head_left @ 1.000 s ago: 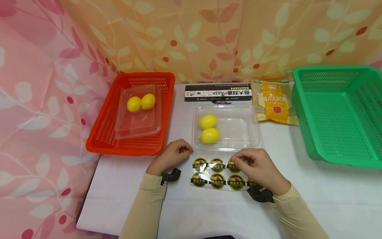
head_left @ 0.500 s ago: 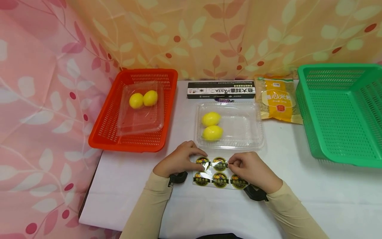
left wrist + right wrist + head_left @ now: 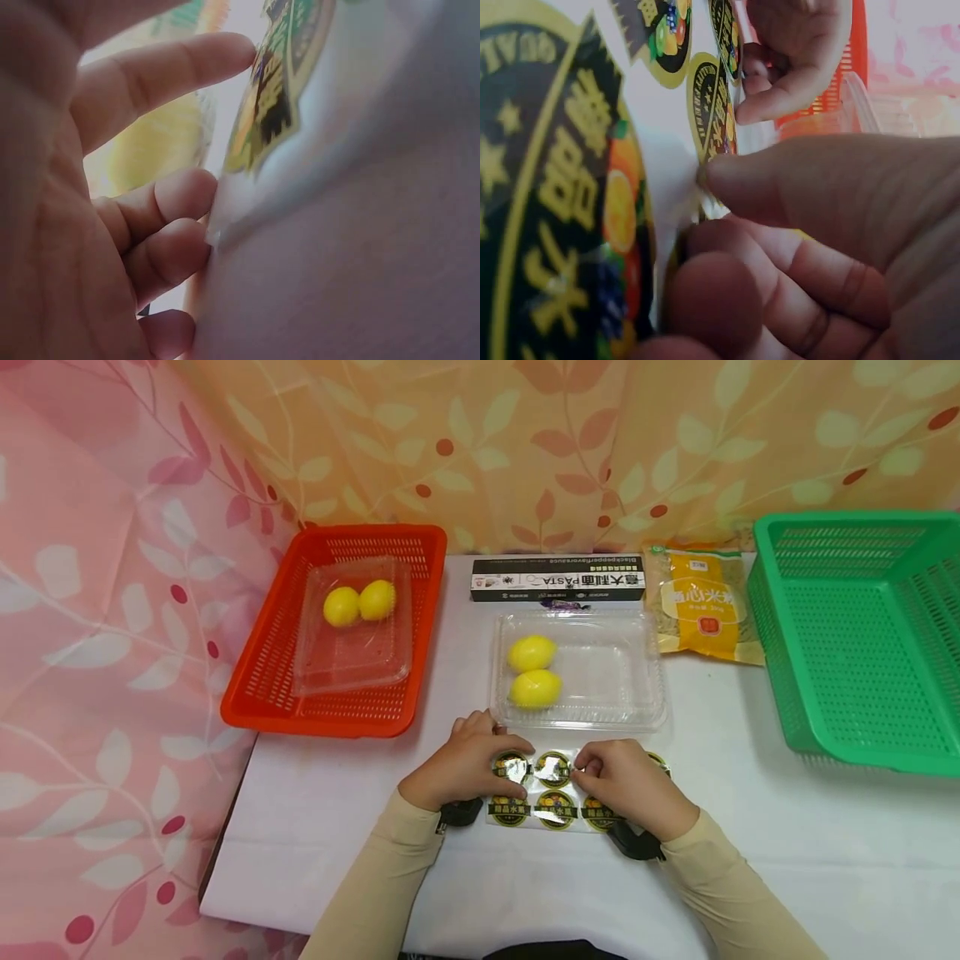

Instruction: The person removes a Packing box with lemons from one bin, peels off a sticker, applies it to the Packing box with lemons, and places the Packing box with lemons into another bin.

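A sheet of round fruit-label stickers lies on the white cloth in front of the clear plastic box. My left hand rests on its left end, thumb and forefinger spread; in the left wrist view the fingers reach the sheet's edge. My right hand pinches at the right edge of an upper-row sticker. In the right wrist view the thumb lies against that label's edge with the other fingers curled below. Two lemons sit in the box's left part.
To the left, a red basket holds a clear box with two yellow fruits. Behind are a pasta box, a purple-wrapped sweet and a yellow food packet. A green basket stands right.
My left hand has moved right onto the sheet's left end, opening thumb and fingers over it. My right hand has shifted slightly left, from the third upper sticker to the second one's edge.
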